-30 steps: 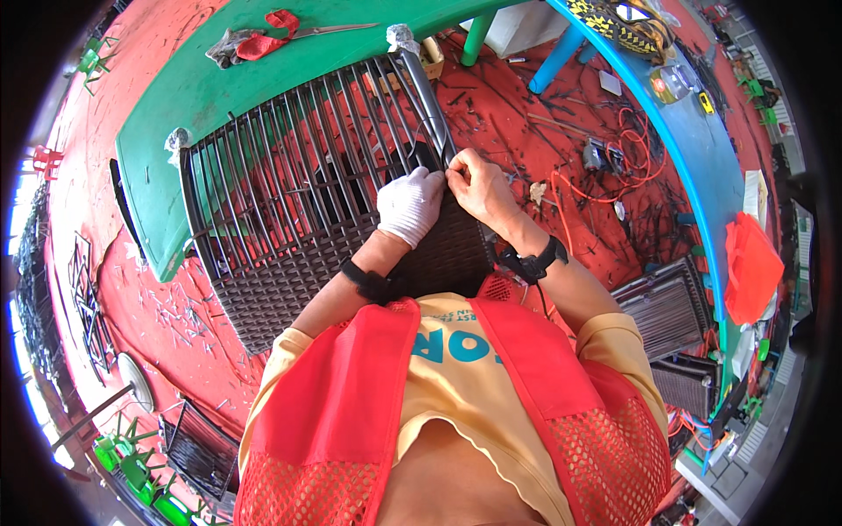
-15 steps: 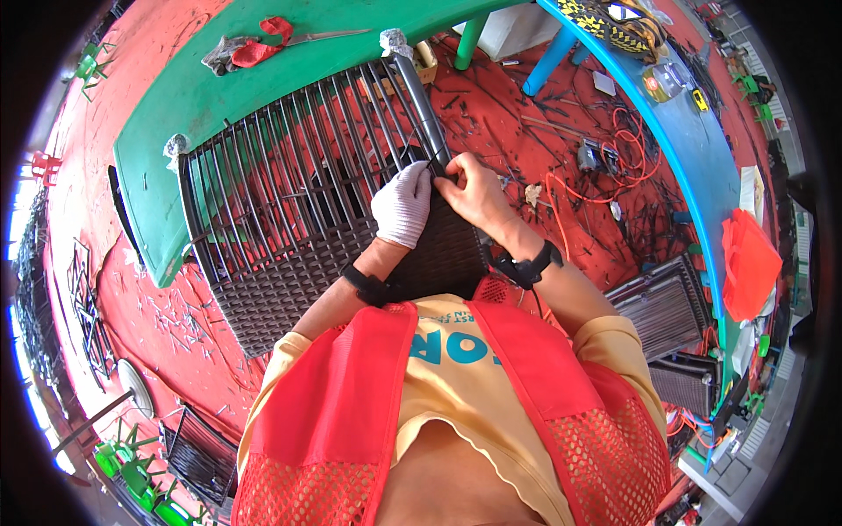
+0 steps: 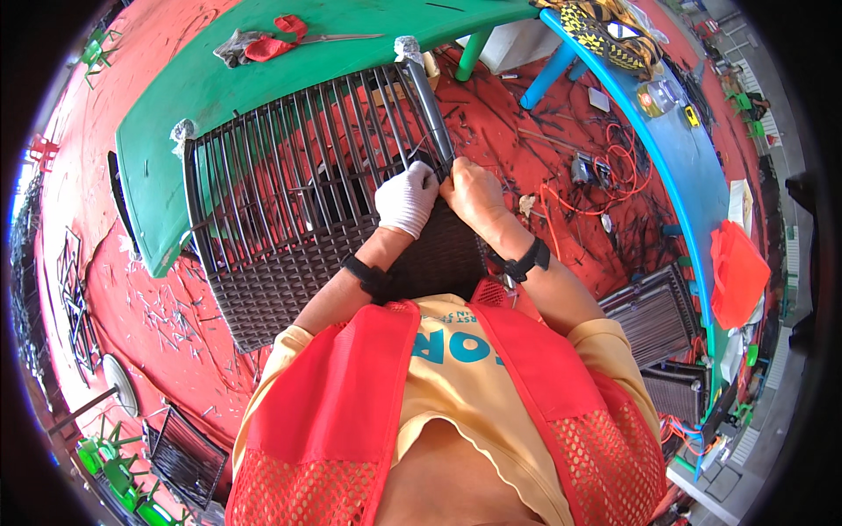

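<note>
Both grips closed at one spot on the right rail of the woven frame (image 3: 289,202): left hand (image 3: 406,199), in a white knit glove, pinching a dark strand (image 3: 431,162); right hand (image 3: 471,190), bare, pressed beside it on the same strand. Large rectangular panel, dark parallel strips above, tight brown wicker weave below, leaning from the green surface (image 3: 210,83) down toward the lap. Curved blue surface (image 3: 680,167) to the right. Red-handled scissors (image 3: 303,31) lying on the green top, well apart.
</note>
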Demonstrator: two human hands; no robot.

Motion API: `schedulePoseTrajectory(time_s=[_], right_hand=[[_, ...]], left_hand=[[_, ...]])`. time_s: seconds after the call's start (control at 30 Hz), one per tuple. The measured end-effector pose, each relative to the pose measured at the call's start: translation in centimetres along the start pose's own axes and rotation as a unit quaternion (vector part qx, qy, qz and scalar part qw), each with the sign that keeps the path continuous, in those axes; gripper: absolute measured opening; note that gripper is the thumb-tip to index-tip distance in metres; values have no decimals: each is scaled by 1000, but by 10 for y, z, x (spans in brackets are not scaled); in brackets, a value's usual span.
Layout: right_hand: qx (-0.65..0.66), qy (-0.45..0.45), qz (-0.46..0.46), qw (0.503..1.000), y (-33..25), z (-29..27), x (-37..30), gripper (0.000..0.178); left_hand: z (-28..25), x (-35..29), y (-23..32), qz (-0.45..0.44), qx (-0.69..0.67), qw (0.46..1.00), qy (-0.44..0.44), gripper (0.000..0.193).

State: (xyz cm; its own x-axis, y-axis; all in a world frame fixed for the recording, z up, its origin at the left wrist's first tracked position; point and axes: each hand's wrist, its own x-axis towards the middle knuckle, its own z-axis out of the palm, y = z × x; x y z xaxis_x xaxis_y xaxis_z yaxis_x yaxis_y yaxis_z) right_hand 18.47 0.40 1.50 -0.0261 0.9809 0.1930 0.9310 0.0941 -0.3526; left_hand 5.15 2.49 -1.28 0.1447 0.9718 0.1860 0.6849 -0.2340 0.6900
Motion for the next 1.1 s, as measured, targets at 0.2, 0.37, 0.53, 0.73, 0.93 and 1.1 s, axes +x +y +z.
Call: schedulePoseTrajectory(time_s=[0.2, 0.37, 0.53, 0.73, 0.93, 1.1], right_hand=[[68, 66, -2, 995, 8, 6, -3, 16], [75, 107, -16, 991, 9, 14, -7, 17], [81, 117, -38, 989, 12, 18, -9, 16], [82, 131, -73, 985, 18, 20, -12, 16], [82, 131, -87, 984, 20, 24, -14, 15], [111, 119, -106, 981, 22, 22, -14, 16]], left_hand=[[-2, 13, 1, -95, -36, 993, -62, 22], [2, 19, 1, -159, -112, 981, -26, 26], [7, 6, 4, -74, -36, 997, -1, 21], [3, 7, -1, 74, 9, 995, -68, 16], [-4, 9, -7, 68, -85, 982, -153, 21], [-4, 8, -11, 8, -198, 963, -183, 26]])
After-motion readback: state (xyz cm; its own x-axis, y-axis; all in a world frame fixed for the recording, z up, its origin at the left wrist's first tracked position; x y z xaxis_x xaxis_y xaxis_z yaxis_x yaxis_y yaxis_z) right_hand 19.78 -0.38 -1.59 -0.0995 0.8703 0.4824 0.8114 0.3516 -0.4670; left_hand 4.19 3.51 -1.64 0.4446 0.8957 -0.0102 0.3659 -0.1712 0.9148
